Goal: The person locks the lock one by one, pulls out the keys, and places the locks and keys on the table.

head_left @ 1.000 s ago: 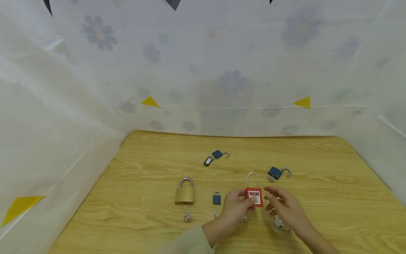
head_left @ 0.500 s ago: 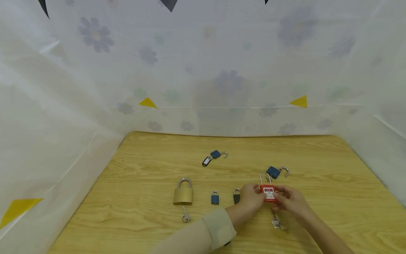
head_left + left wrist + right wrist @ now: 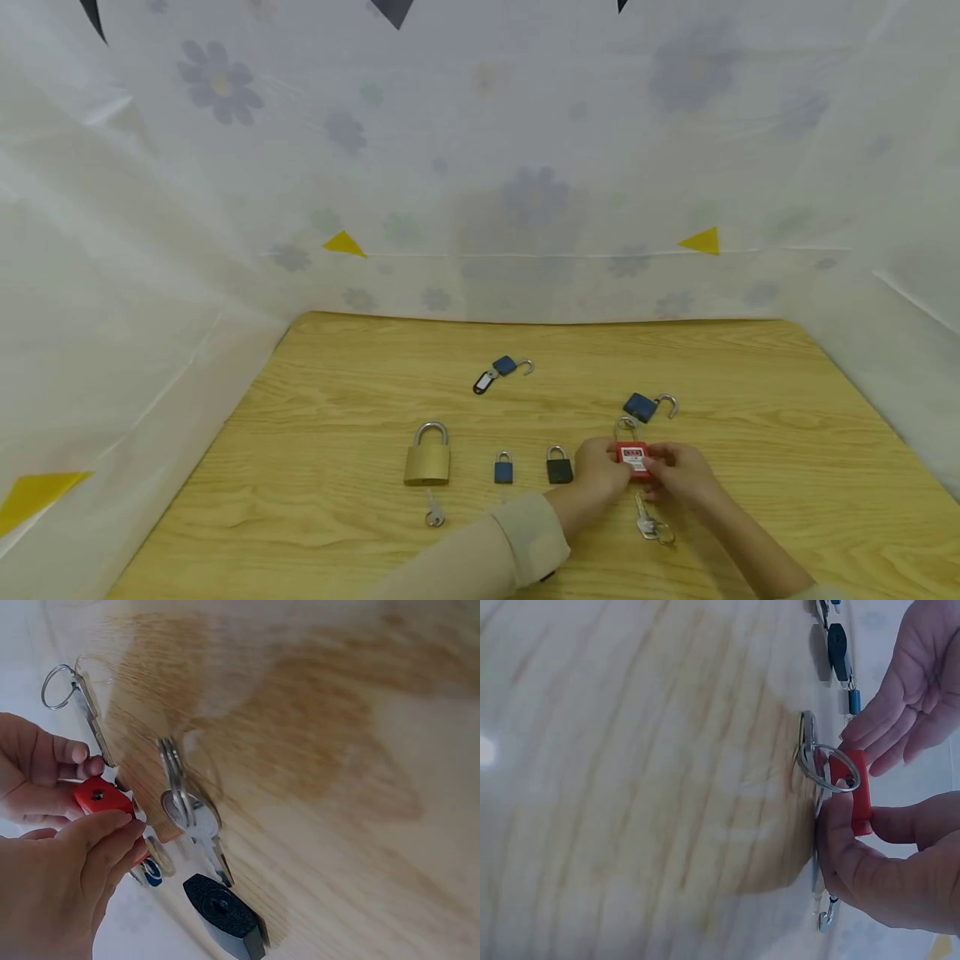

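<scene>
In the head view, the right hand (image 3: 688,477) pinches the red padlock (image 3: 632,460), front upward, apparently to steady it, while the left hand (image 3: 602,483), fingers fairly straight, meets its other side; keys (image 3: 649,525) lie just before it. In the left wrist view, the black padlock (image 3: 238,931) sits left of it, perhaps placed to face its own keys (image 3: 196,817). In the right wrist view, the right thumb and fingers press opposite faces of the red padlock.

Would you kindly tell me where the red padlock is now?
In the head view, the red padlock is low and right of centre, between the left hand and right hand, with the black padlock farther left and keys below.
</scene>
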`<state>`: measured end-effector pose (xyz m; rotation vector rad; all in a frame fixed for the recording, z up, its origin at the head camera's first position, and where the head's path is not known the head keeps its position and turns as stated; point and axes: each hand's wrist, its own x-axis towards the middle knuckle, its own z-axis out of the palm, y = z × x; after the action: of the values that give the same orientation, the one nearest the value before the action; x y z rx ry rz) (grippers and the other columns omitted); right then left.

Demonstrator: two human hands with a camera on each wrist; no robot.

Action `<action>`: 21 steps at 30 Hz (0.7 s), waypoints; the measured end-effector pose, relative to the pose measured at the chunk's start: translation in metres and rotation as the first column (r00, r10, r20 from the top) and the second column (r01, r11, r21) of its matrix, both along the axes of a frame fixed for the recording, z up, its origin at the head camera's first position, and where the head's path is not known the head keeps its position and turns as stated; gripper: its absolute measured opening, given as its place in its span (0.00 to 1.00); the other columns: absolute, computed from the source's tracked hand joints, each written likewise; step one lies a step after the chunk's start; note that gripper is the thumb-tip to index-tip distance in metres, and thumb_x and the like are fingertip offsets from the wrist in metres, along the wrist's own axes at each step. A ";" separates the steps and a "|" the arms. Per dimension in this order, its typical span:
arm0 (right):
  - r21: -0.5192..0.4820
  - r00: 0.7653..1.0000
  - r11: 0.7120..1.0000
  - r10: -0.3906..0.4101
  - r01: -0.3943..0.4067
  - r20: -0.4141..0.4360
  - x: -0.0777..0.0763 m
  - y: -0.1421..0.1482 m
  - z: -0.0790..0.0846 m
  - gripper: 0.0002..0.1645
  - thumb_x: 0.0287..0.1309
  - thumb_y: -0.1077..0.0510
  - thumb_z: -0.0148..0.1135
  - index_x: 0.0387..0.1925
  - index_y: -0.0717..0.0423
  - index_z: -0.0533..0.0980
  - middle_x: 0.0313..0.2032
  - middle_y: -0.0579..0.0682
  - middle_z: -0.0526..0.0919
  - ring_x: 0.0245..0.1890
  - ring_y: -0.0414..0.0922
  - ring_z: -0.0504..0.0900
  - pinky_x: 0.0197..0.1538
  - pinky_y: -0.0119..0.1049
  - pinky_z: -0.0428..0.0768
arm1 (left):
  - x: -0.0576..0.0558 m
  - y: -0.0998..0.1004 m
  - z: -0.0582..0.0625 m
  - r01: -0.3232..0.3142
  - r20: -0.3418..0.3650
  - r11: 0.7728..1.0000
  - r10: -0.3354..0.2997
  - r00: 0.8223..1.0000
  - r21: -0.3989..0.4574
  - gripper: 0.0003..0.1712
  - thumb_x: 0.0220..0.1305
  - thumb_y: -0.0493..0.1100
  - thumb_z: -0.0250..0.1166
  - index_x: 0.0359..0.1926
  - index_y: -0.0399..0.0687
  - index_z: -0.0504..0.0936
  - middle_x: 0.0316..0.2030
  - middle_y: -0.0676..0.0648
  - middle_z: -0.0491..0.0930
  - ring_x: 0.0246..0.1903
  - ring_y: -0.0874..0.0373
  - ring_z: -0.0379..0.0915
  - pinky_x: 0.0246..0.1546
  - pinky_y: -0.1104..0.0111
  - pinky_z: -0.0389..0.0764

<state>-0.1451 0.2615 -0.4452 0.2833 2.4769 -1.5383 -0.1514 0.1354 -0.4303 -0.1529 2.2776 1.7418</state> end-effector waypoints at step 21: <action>0.352 0.994 0.936 0.040 0.000 -0.107 -0.006 0.011 0.008 0.19 0.60 0.64 0.51 0.45 0.79 0.70 0.38 0.70 0.78 0.34 0.56 0.80 0.36 0.43 0.81 | -0.007 0.006 0.009 0.053 -0.047 0.997 -0.055 0.997 -0.057 0.15 0.49 0.25 0.59 0.40 0.32 0.81 0.31 0.45 0.81 0.29 0.59 0.75 0.26 0.72 0.78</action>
<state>-0.1512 0.2728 -0.4371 0.2310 2.8286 -1.1216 -0.1582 0.1411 -0.4215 -0.0600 2.3437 1.6734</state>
